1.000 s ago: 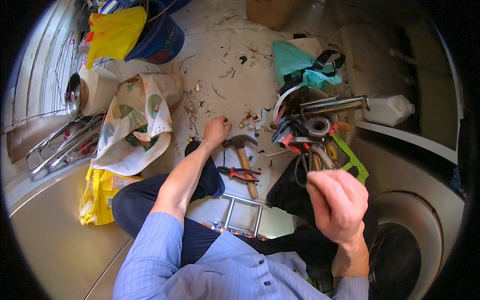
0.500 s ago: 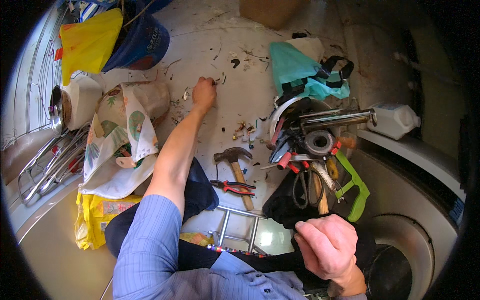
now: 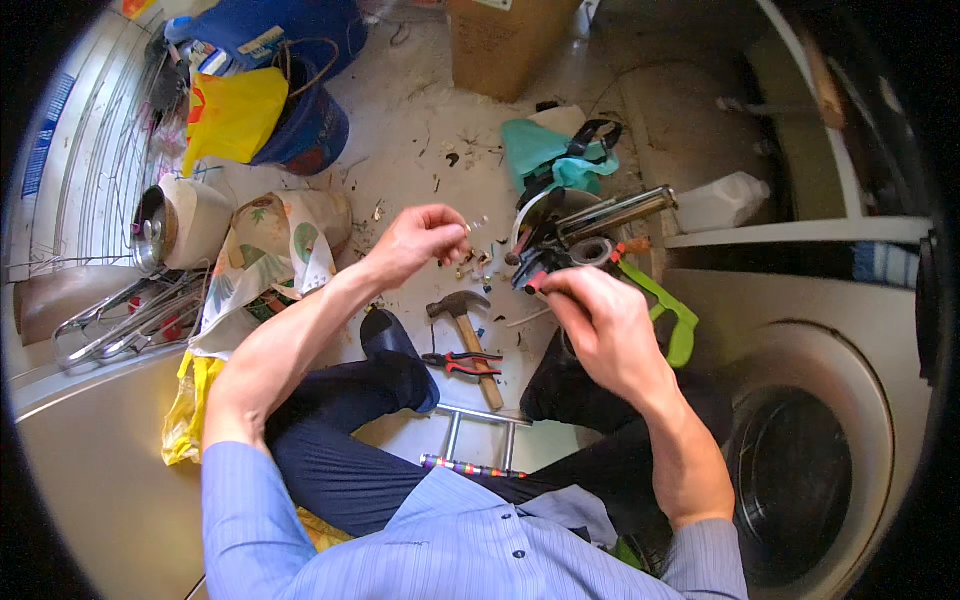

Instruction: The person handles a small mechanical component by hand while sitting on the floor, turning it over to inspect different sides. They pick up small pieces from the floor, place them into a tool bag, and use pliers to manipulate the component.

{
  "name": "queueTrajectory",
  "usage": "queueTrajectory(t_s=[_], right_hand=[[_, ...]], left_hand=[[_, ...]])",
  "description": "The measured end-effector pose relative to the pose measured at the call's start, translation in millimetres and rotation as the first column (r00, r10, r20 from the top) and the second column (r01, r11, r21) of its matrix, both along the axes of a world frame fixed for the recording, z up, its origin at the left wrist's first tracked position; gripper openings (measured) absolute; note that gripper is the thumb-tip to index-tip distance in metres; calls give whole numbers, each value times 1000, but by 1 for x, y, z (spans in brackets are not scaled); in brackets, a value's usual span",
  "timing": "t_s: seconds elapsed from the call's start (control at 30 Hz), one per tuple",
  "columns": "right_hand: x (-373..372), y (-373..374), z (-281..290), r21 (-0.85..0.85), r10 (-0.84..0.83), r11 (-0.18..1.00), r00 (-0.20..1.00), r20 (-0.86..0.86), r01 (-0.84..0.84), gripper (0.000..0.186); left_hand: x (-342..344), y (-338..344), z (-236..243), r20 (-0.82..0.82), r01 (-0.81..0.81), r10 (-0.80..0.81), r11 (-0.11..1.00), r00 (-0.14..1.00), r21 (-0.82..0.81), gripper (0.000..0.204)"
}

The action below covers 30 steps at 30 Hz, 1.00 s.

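Left of and beyond the hammer, whatever the left hand may pinch is too small to tell; scraps beyond the hammer likewise. Right of it, the right hand hides part of the tool heap. Far beyond it, the upper edge cuts off a cardboard box.

Pliers lie across the hammer, scraps beyond, bag left, washing machine right.

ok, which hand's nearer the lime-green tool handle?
Right. The right hand is just left of the lime-green tool handle in view; the left hand is much farther left, near the small scraps.
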State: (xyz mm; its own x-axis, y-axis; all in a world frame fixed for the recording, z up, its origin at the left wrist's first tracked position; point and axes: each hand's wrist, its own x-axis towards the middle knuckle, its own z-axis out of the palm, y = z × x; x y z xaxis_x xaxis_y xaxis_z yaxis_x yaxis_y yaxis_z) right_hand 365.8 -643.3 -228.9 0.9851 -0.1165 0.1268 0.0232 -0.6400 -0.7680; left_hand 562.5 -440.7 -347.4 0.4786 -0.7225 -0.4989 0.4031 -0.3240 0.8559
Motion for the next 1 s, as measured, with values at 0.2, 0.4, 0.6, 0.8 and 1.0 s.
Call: queueTrajectory(t_s=[0.2,0.4,0.6,0.8,1.0], right_hand=[[-1,14,15,571,39,796,923,-382,202,28],[-11,29,14,712,237,692,895,-378,117,28],[-21,5,-3,712,61,651,916,-396,265,35],[-14,-61,18,606,-367,711,923,-114,358,22],[-13,-60,25,556,-373,756,925,-68,345,17]], left_hand=[[-77,12,117,-54,103,-111,987,992,-124,14],[-115,32,123,-39,-10,1,972,999,-234,11],[-110,9,105,-41,-51,44,985,998,-167,13],[-131,-41,20,-232,-118,126,992,964,50,14],[-170,-94,-39,-229,-277,302,951,925,136,22]])
